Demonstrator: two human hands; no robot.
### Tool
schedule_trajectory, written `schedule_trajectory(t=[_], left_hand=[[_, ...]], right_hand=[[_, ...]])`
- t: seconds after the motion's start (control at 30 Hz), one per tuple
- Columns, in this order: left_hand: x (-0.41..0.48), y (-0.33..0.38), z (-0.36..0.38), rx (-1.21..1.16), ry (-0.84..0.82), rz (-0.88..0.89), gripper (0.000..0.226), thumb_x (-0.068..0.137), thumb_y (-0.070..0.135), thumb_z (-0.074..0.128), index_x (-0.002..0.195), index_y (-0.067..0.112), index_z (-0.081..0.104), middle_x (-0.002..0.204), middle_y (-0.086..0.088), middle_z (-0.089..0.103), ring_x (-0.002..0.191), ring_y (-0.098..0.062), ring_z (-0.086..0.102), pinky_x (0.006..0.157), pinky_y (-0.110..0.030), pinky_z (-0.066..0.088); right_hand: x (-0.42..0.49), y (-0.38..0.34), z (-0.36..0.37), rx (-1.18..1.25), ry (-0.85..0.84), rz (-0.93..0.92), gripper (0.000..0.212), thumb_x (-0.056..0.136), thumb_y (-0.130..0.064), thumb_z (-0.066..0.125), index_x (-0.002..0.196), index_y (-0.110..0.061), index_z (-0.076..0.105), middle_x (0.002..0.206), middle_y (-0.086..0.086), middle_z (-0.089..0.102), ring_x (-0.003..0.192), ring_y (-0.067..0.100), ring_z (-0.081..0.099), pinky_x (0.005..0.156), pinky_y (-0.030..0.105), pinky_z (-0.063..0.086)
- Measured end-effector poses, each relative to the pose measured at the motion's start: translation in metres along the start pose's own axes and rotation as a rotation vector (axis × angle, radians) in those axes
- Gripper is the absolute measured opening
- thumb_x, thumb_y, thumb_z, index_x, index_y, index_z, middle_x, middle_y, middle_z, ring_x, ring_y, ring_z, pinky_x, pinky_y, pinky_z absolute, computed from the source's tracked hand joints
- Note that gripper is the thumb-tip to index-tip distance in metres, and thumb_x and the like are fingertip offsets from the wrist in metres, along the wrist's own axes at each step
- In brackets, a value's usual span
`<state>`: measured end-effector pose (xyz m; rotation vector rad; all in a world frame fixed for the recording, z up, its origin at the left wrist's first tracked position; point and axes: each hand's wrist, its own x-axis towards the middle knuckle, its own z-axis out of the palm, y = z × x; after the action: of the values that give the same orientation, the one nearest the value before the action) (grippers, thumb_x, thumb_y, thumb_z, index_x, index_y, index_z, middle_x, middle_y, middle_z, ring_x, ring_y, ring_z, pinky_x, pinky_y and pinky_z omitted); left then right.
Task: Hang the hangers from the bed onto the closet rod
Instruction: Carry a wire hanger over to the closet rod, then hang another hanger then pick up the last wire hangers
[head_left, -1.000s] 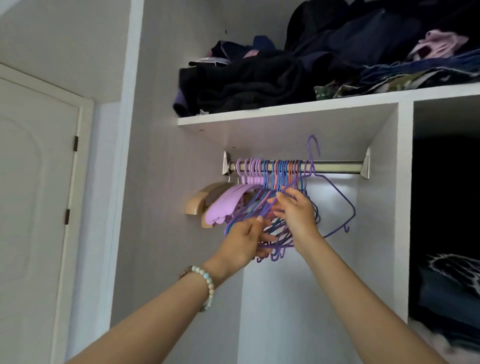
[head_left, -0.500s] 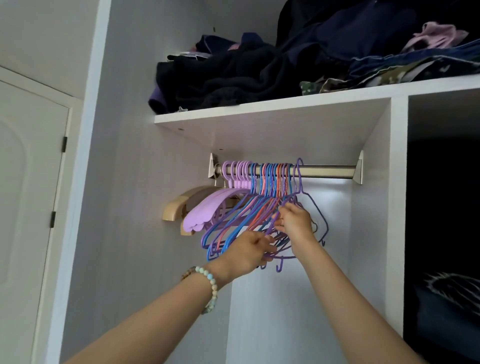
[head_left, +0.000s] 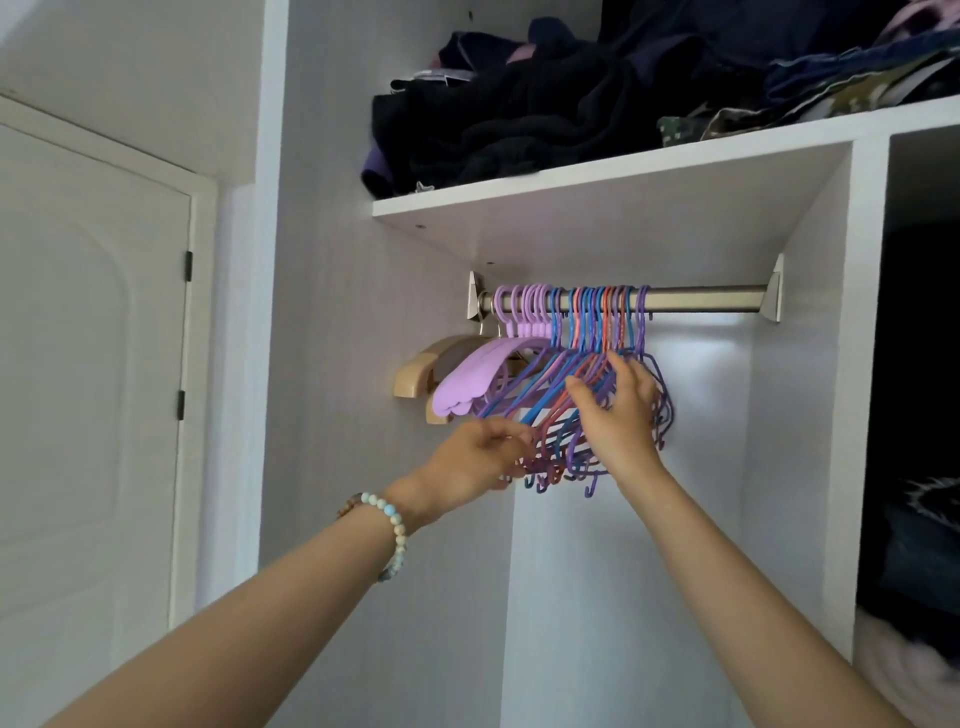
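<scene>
A metal closet rod (head_left: 701, 300) runs under a white shelf. On its left half hangs a tight bunch of thin purple, blue and coral hangers (head_left: 589, 332), all hooked over the rod. My right hand (head_left: 618, 421) reaches up with fingers spread and touches the shoulders of the rightmost hangers. My left hand (head_left: 478, 457), with a bead bracelet on the wrist, curls its fingers round the lower ends of the bunch. The bed is out of view.
Broad lilac hangers (head_left: 467, 382) and wooden hangers (head_left: 415, 374) hang at the rod's left end. The shelf (head_left: 623, 182) above carries piled dark clothes. A white divider panel (head_left: 852, 364) bounds the bay on the right, with a dark compartment beyond. A closed door (head_left: 93, 364) stands at left.
The purple hanger whose hook stood above the rod a second ago now hangs on it with the others. My right hand has shifted onto the bunch's shoulders; my left hand stays low.
</scene>
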<state>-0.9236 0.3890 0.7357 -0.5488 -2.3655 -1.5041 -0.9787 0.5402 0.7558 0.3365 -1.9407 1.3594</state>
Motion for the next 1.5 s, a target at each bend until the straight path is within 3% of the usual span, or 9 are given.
schedule_trajectory(t=[0.17, 0.27, 0.37, 0.47, 0.63, 0.8, 0.9, 1.17, 1.5], left_hand=[[-0.048, -0.008, -0.066, -0.001, 0.177, -0.003, 0.019, 0.097, 0.025, 0.046, 0.111, 0.019, 0.058, 0.108, 0.0, 0.064, 0.092, -0.016, 0.062, 0.079, -0.027, 0.048], [-0.09, -0.015, -0.117, 0.016, 0.286, -0.024, 0.025, 0.096, 0.025, 0.047, 0.117, 0.017, 0.058, 0.113, -0.001, 0.064, 0.099, -0.018, 0.063, 0.086, -0.031, 0.049], [-0.139, -0.03, -0.175, 0.095, 0.405, -0.051, 0.03, 0.095, 0.029, 0.049, 0.122, 0.018, 0.057, 0.115, 0.001, 0.064, 0.103, -0.014, 0.062, 0.086, -0.026, 0.048], [-0.201, -0.05, -0.237, 0.207, 0.532, -0.112, 0.037, 0.094, 0.031, 0.051, 0.127, 0.016, 0.054, 0.123, 0.0, 0.061, 0.112, -0.013, 0.057, 0.093, -0.023, 0.043], [-0.334, -0.097, -0.336, 0.362, 0.702, -0.344, 0.057, 0.09, 0.045, 0.05, 0.14, 0.019, 0.039, 0.144, 0.0, 0.043, 0.131, -0.015, 0.041, 0.104, -0.024, 0.03], [-0.498, -0.138, -0.412, 0.539, 0.816, -0.614, 0.069, 0.091, 0.05, 0.045, 0.147, 0.018, 0.025, 0.152, -0.003, 0.03, 0.14, -0.019, 0.028, 0.111, -0.03, 0.022], [-0.604, -0.16, -0.441, 0.608, 0.889, -0.785, 0.073, 0.09, 0.053, 0.044, 0.148, 0.013, 0.022, 0.154, -0.004, 0.026, 0.142, -0.02, 0.024, 0.115, -0.035, 0.02], [-0.867, -0.212, -0.447, 0.618, 1.049, -1.262, 0.077, 0.089, 0.056, 0.043, 0.147, 0.01, 0.021, 0.152, -0.009, 0.028, 0.14, -0.027, 0.026, 0.115, -0.04, 0.024], [-1.099, -0.29, -0.343, 0.288, 1.189, -1.724, 0.071, 0.088, 0.058, 0.045, 0.136, 0.005, 0.038, 0.132, -0.015, 0.052, 0.118, -0.033, 0.051, 0.098, -0.04, 0.043]], right_hand=[[-0.033, -0.045, 0.036, 0.053, -0.072, -0.107, 0.059, 0.09, -0.028, 0.06, 0.143, -0.014, 0.037, 0.155, 0.005, 0.011, 0.144, 0.017, 0.016, 0.112, 0.024, 0.017], [-0.059, -0.075, 0.077, 0.106, -0.122, -0.145, 0.058, 0.088, -0.024, 0.062, 0.14, -0.013, 0.039, 0.154, 0.006, 0.015, 0.143, 0.017, 0.018, 0.103, 0.01, 0.017], [-0.095, -0.108, 0.128, 0.131, -0.235, -0.148, 0.06, 0.089, -0.029, 0.061, 0.142, -0.016, 0.036, 0.155, 0.005, 0.014, 0.143, 0.016, 0.016, 0.111, 0.021, 0.013], [-0.144, -0.144, 0.184, 0.187, -0.424, -0.163, 0.061, 0.092, -0.035, 0.056, 0.145, -0.021, 0.029, 0.156, -0.002, 0.007, 0.145, 0.01, 0.008, 0.109, 0.02, 0.01], [-0.252, -0.214, 0.284, 0.281, -0.757, -0.157, 0.063, 0.092, -0.04, 0.052, 0.147, -0.028, 0.022, 0.157, -0.012, 0.002, 0.145, 0.008, 0.006, 0.116, 0.031, 0.016], [-0.387, -0.279, 0.378, 0.325, -1.017, -0.186, 0.066, 0.091, -0.042, 0.053, 0.147, -0.029, 0.02, 0.157, -0.011, 0.003, 0.145, 0.006, 0.006, 0.107, 0.021, 0.012], [-0.475, -0.309, 0.42, 0.333, -1.193, -0.194, 0.067, 0.091, -0.044, 0.053, 0.147, -0.031, 0.018, 0.157, -0.012, 0.001, 0.145, 0.008, 0.004, 0.113, 0.027, 0.014], [-0.715, -0.351, 0.492, 0.279, -1.553, -0.239, 0.074, 0.088, -0.047, 0.057, 0.148, -0.028, 0.018, 0.158, -0.008, 0.0, 0.146, 0.011, 0.002, 0.118, 0.036, 0.016], [-0.971, -0.31, 0.496, 0.126, -1.937, -0.29, 0.076, 0.087, -0.043, 0.06, 0.147, -0.016, 0.023, 0.157, 0.004, 0.012, 0.145, 0.017, 0.011, 0.116, 0.031, 0.013]])
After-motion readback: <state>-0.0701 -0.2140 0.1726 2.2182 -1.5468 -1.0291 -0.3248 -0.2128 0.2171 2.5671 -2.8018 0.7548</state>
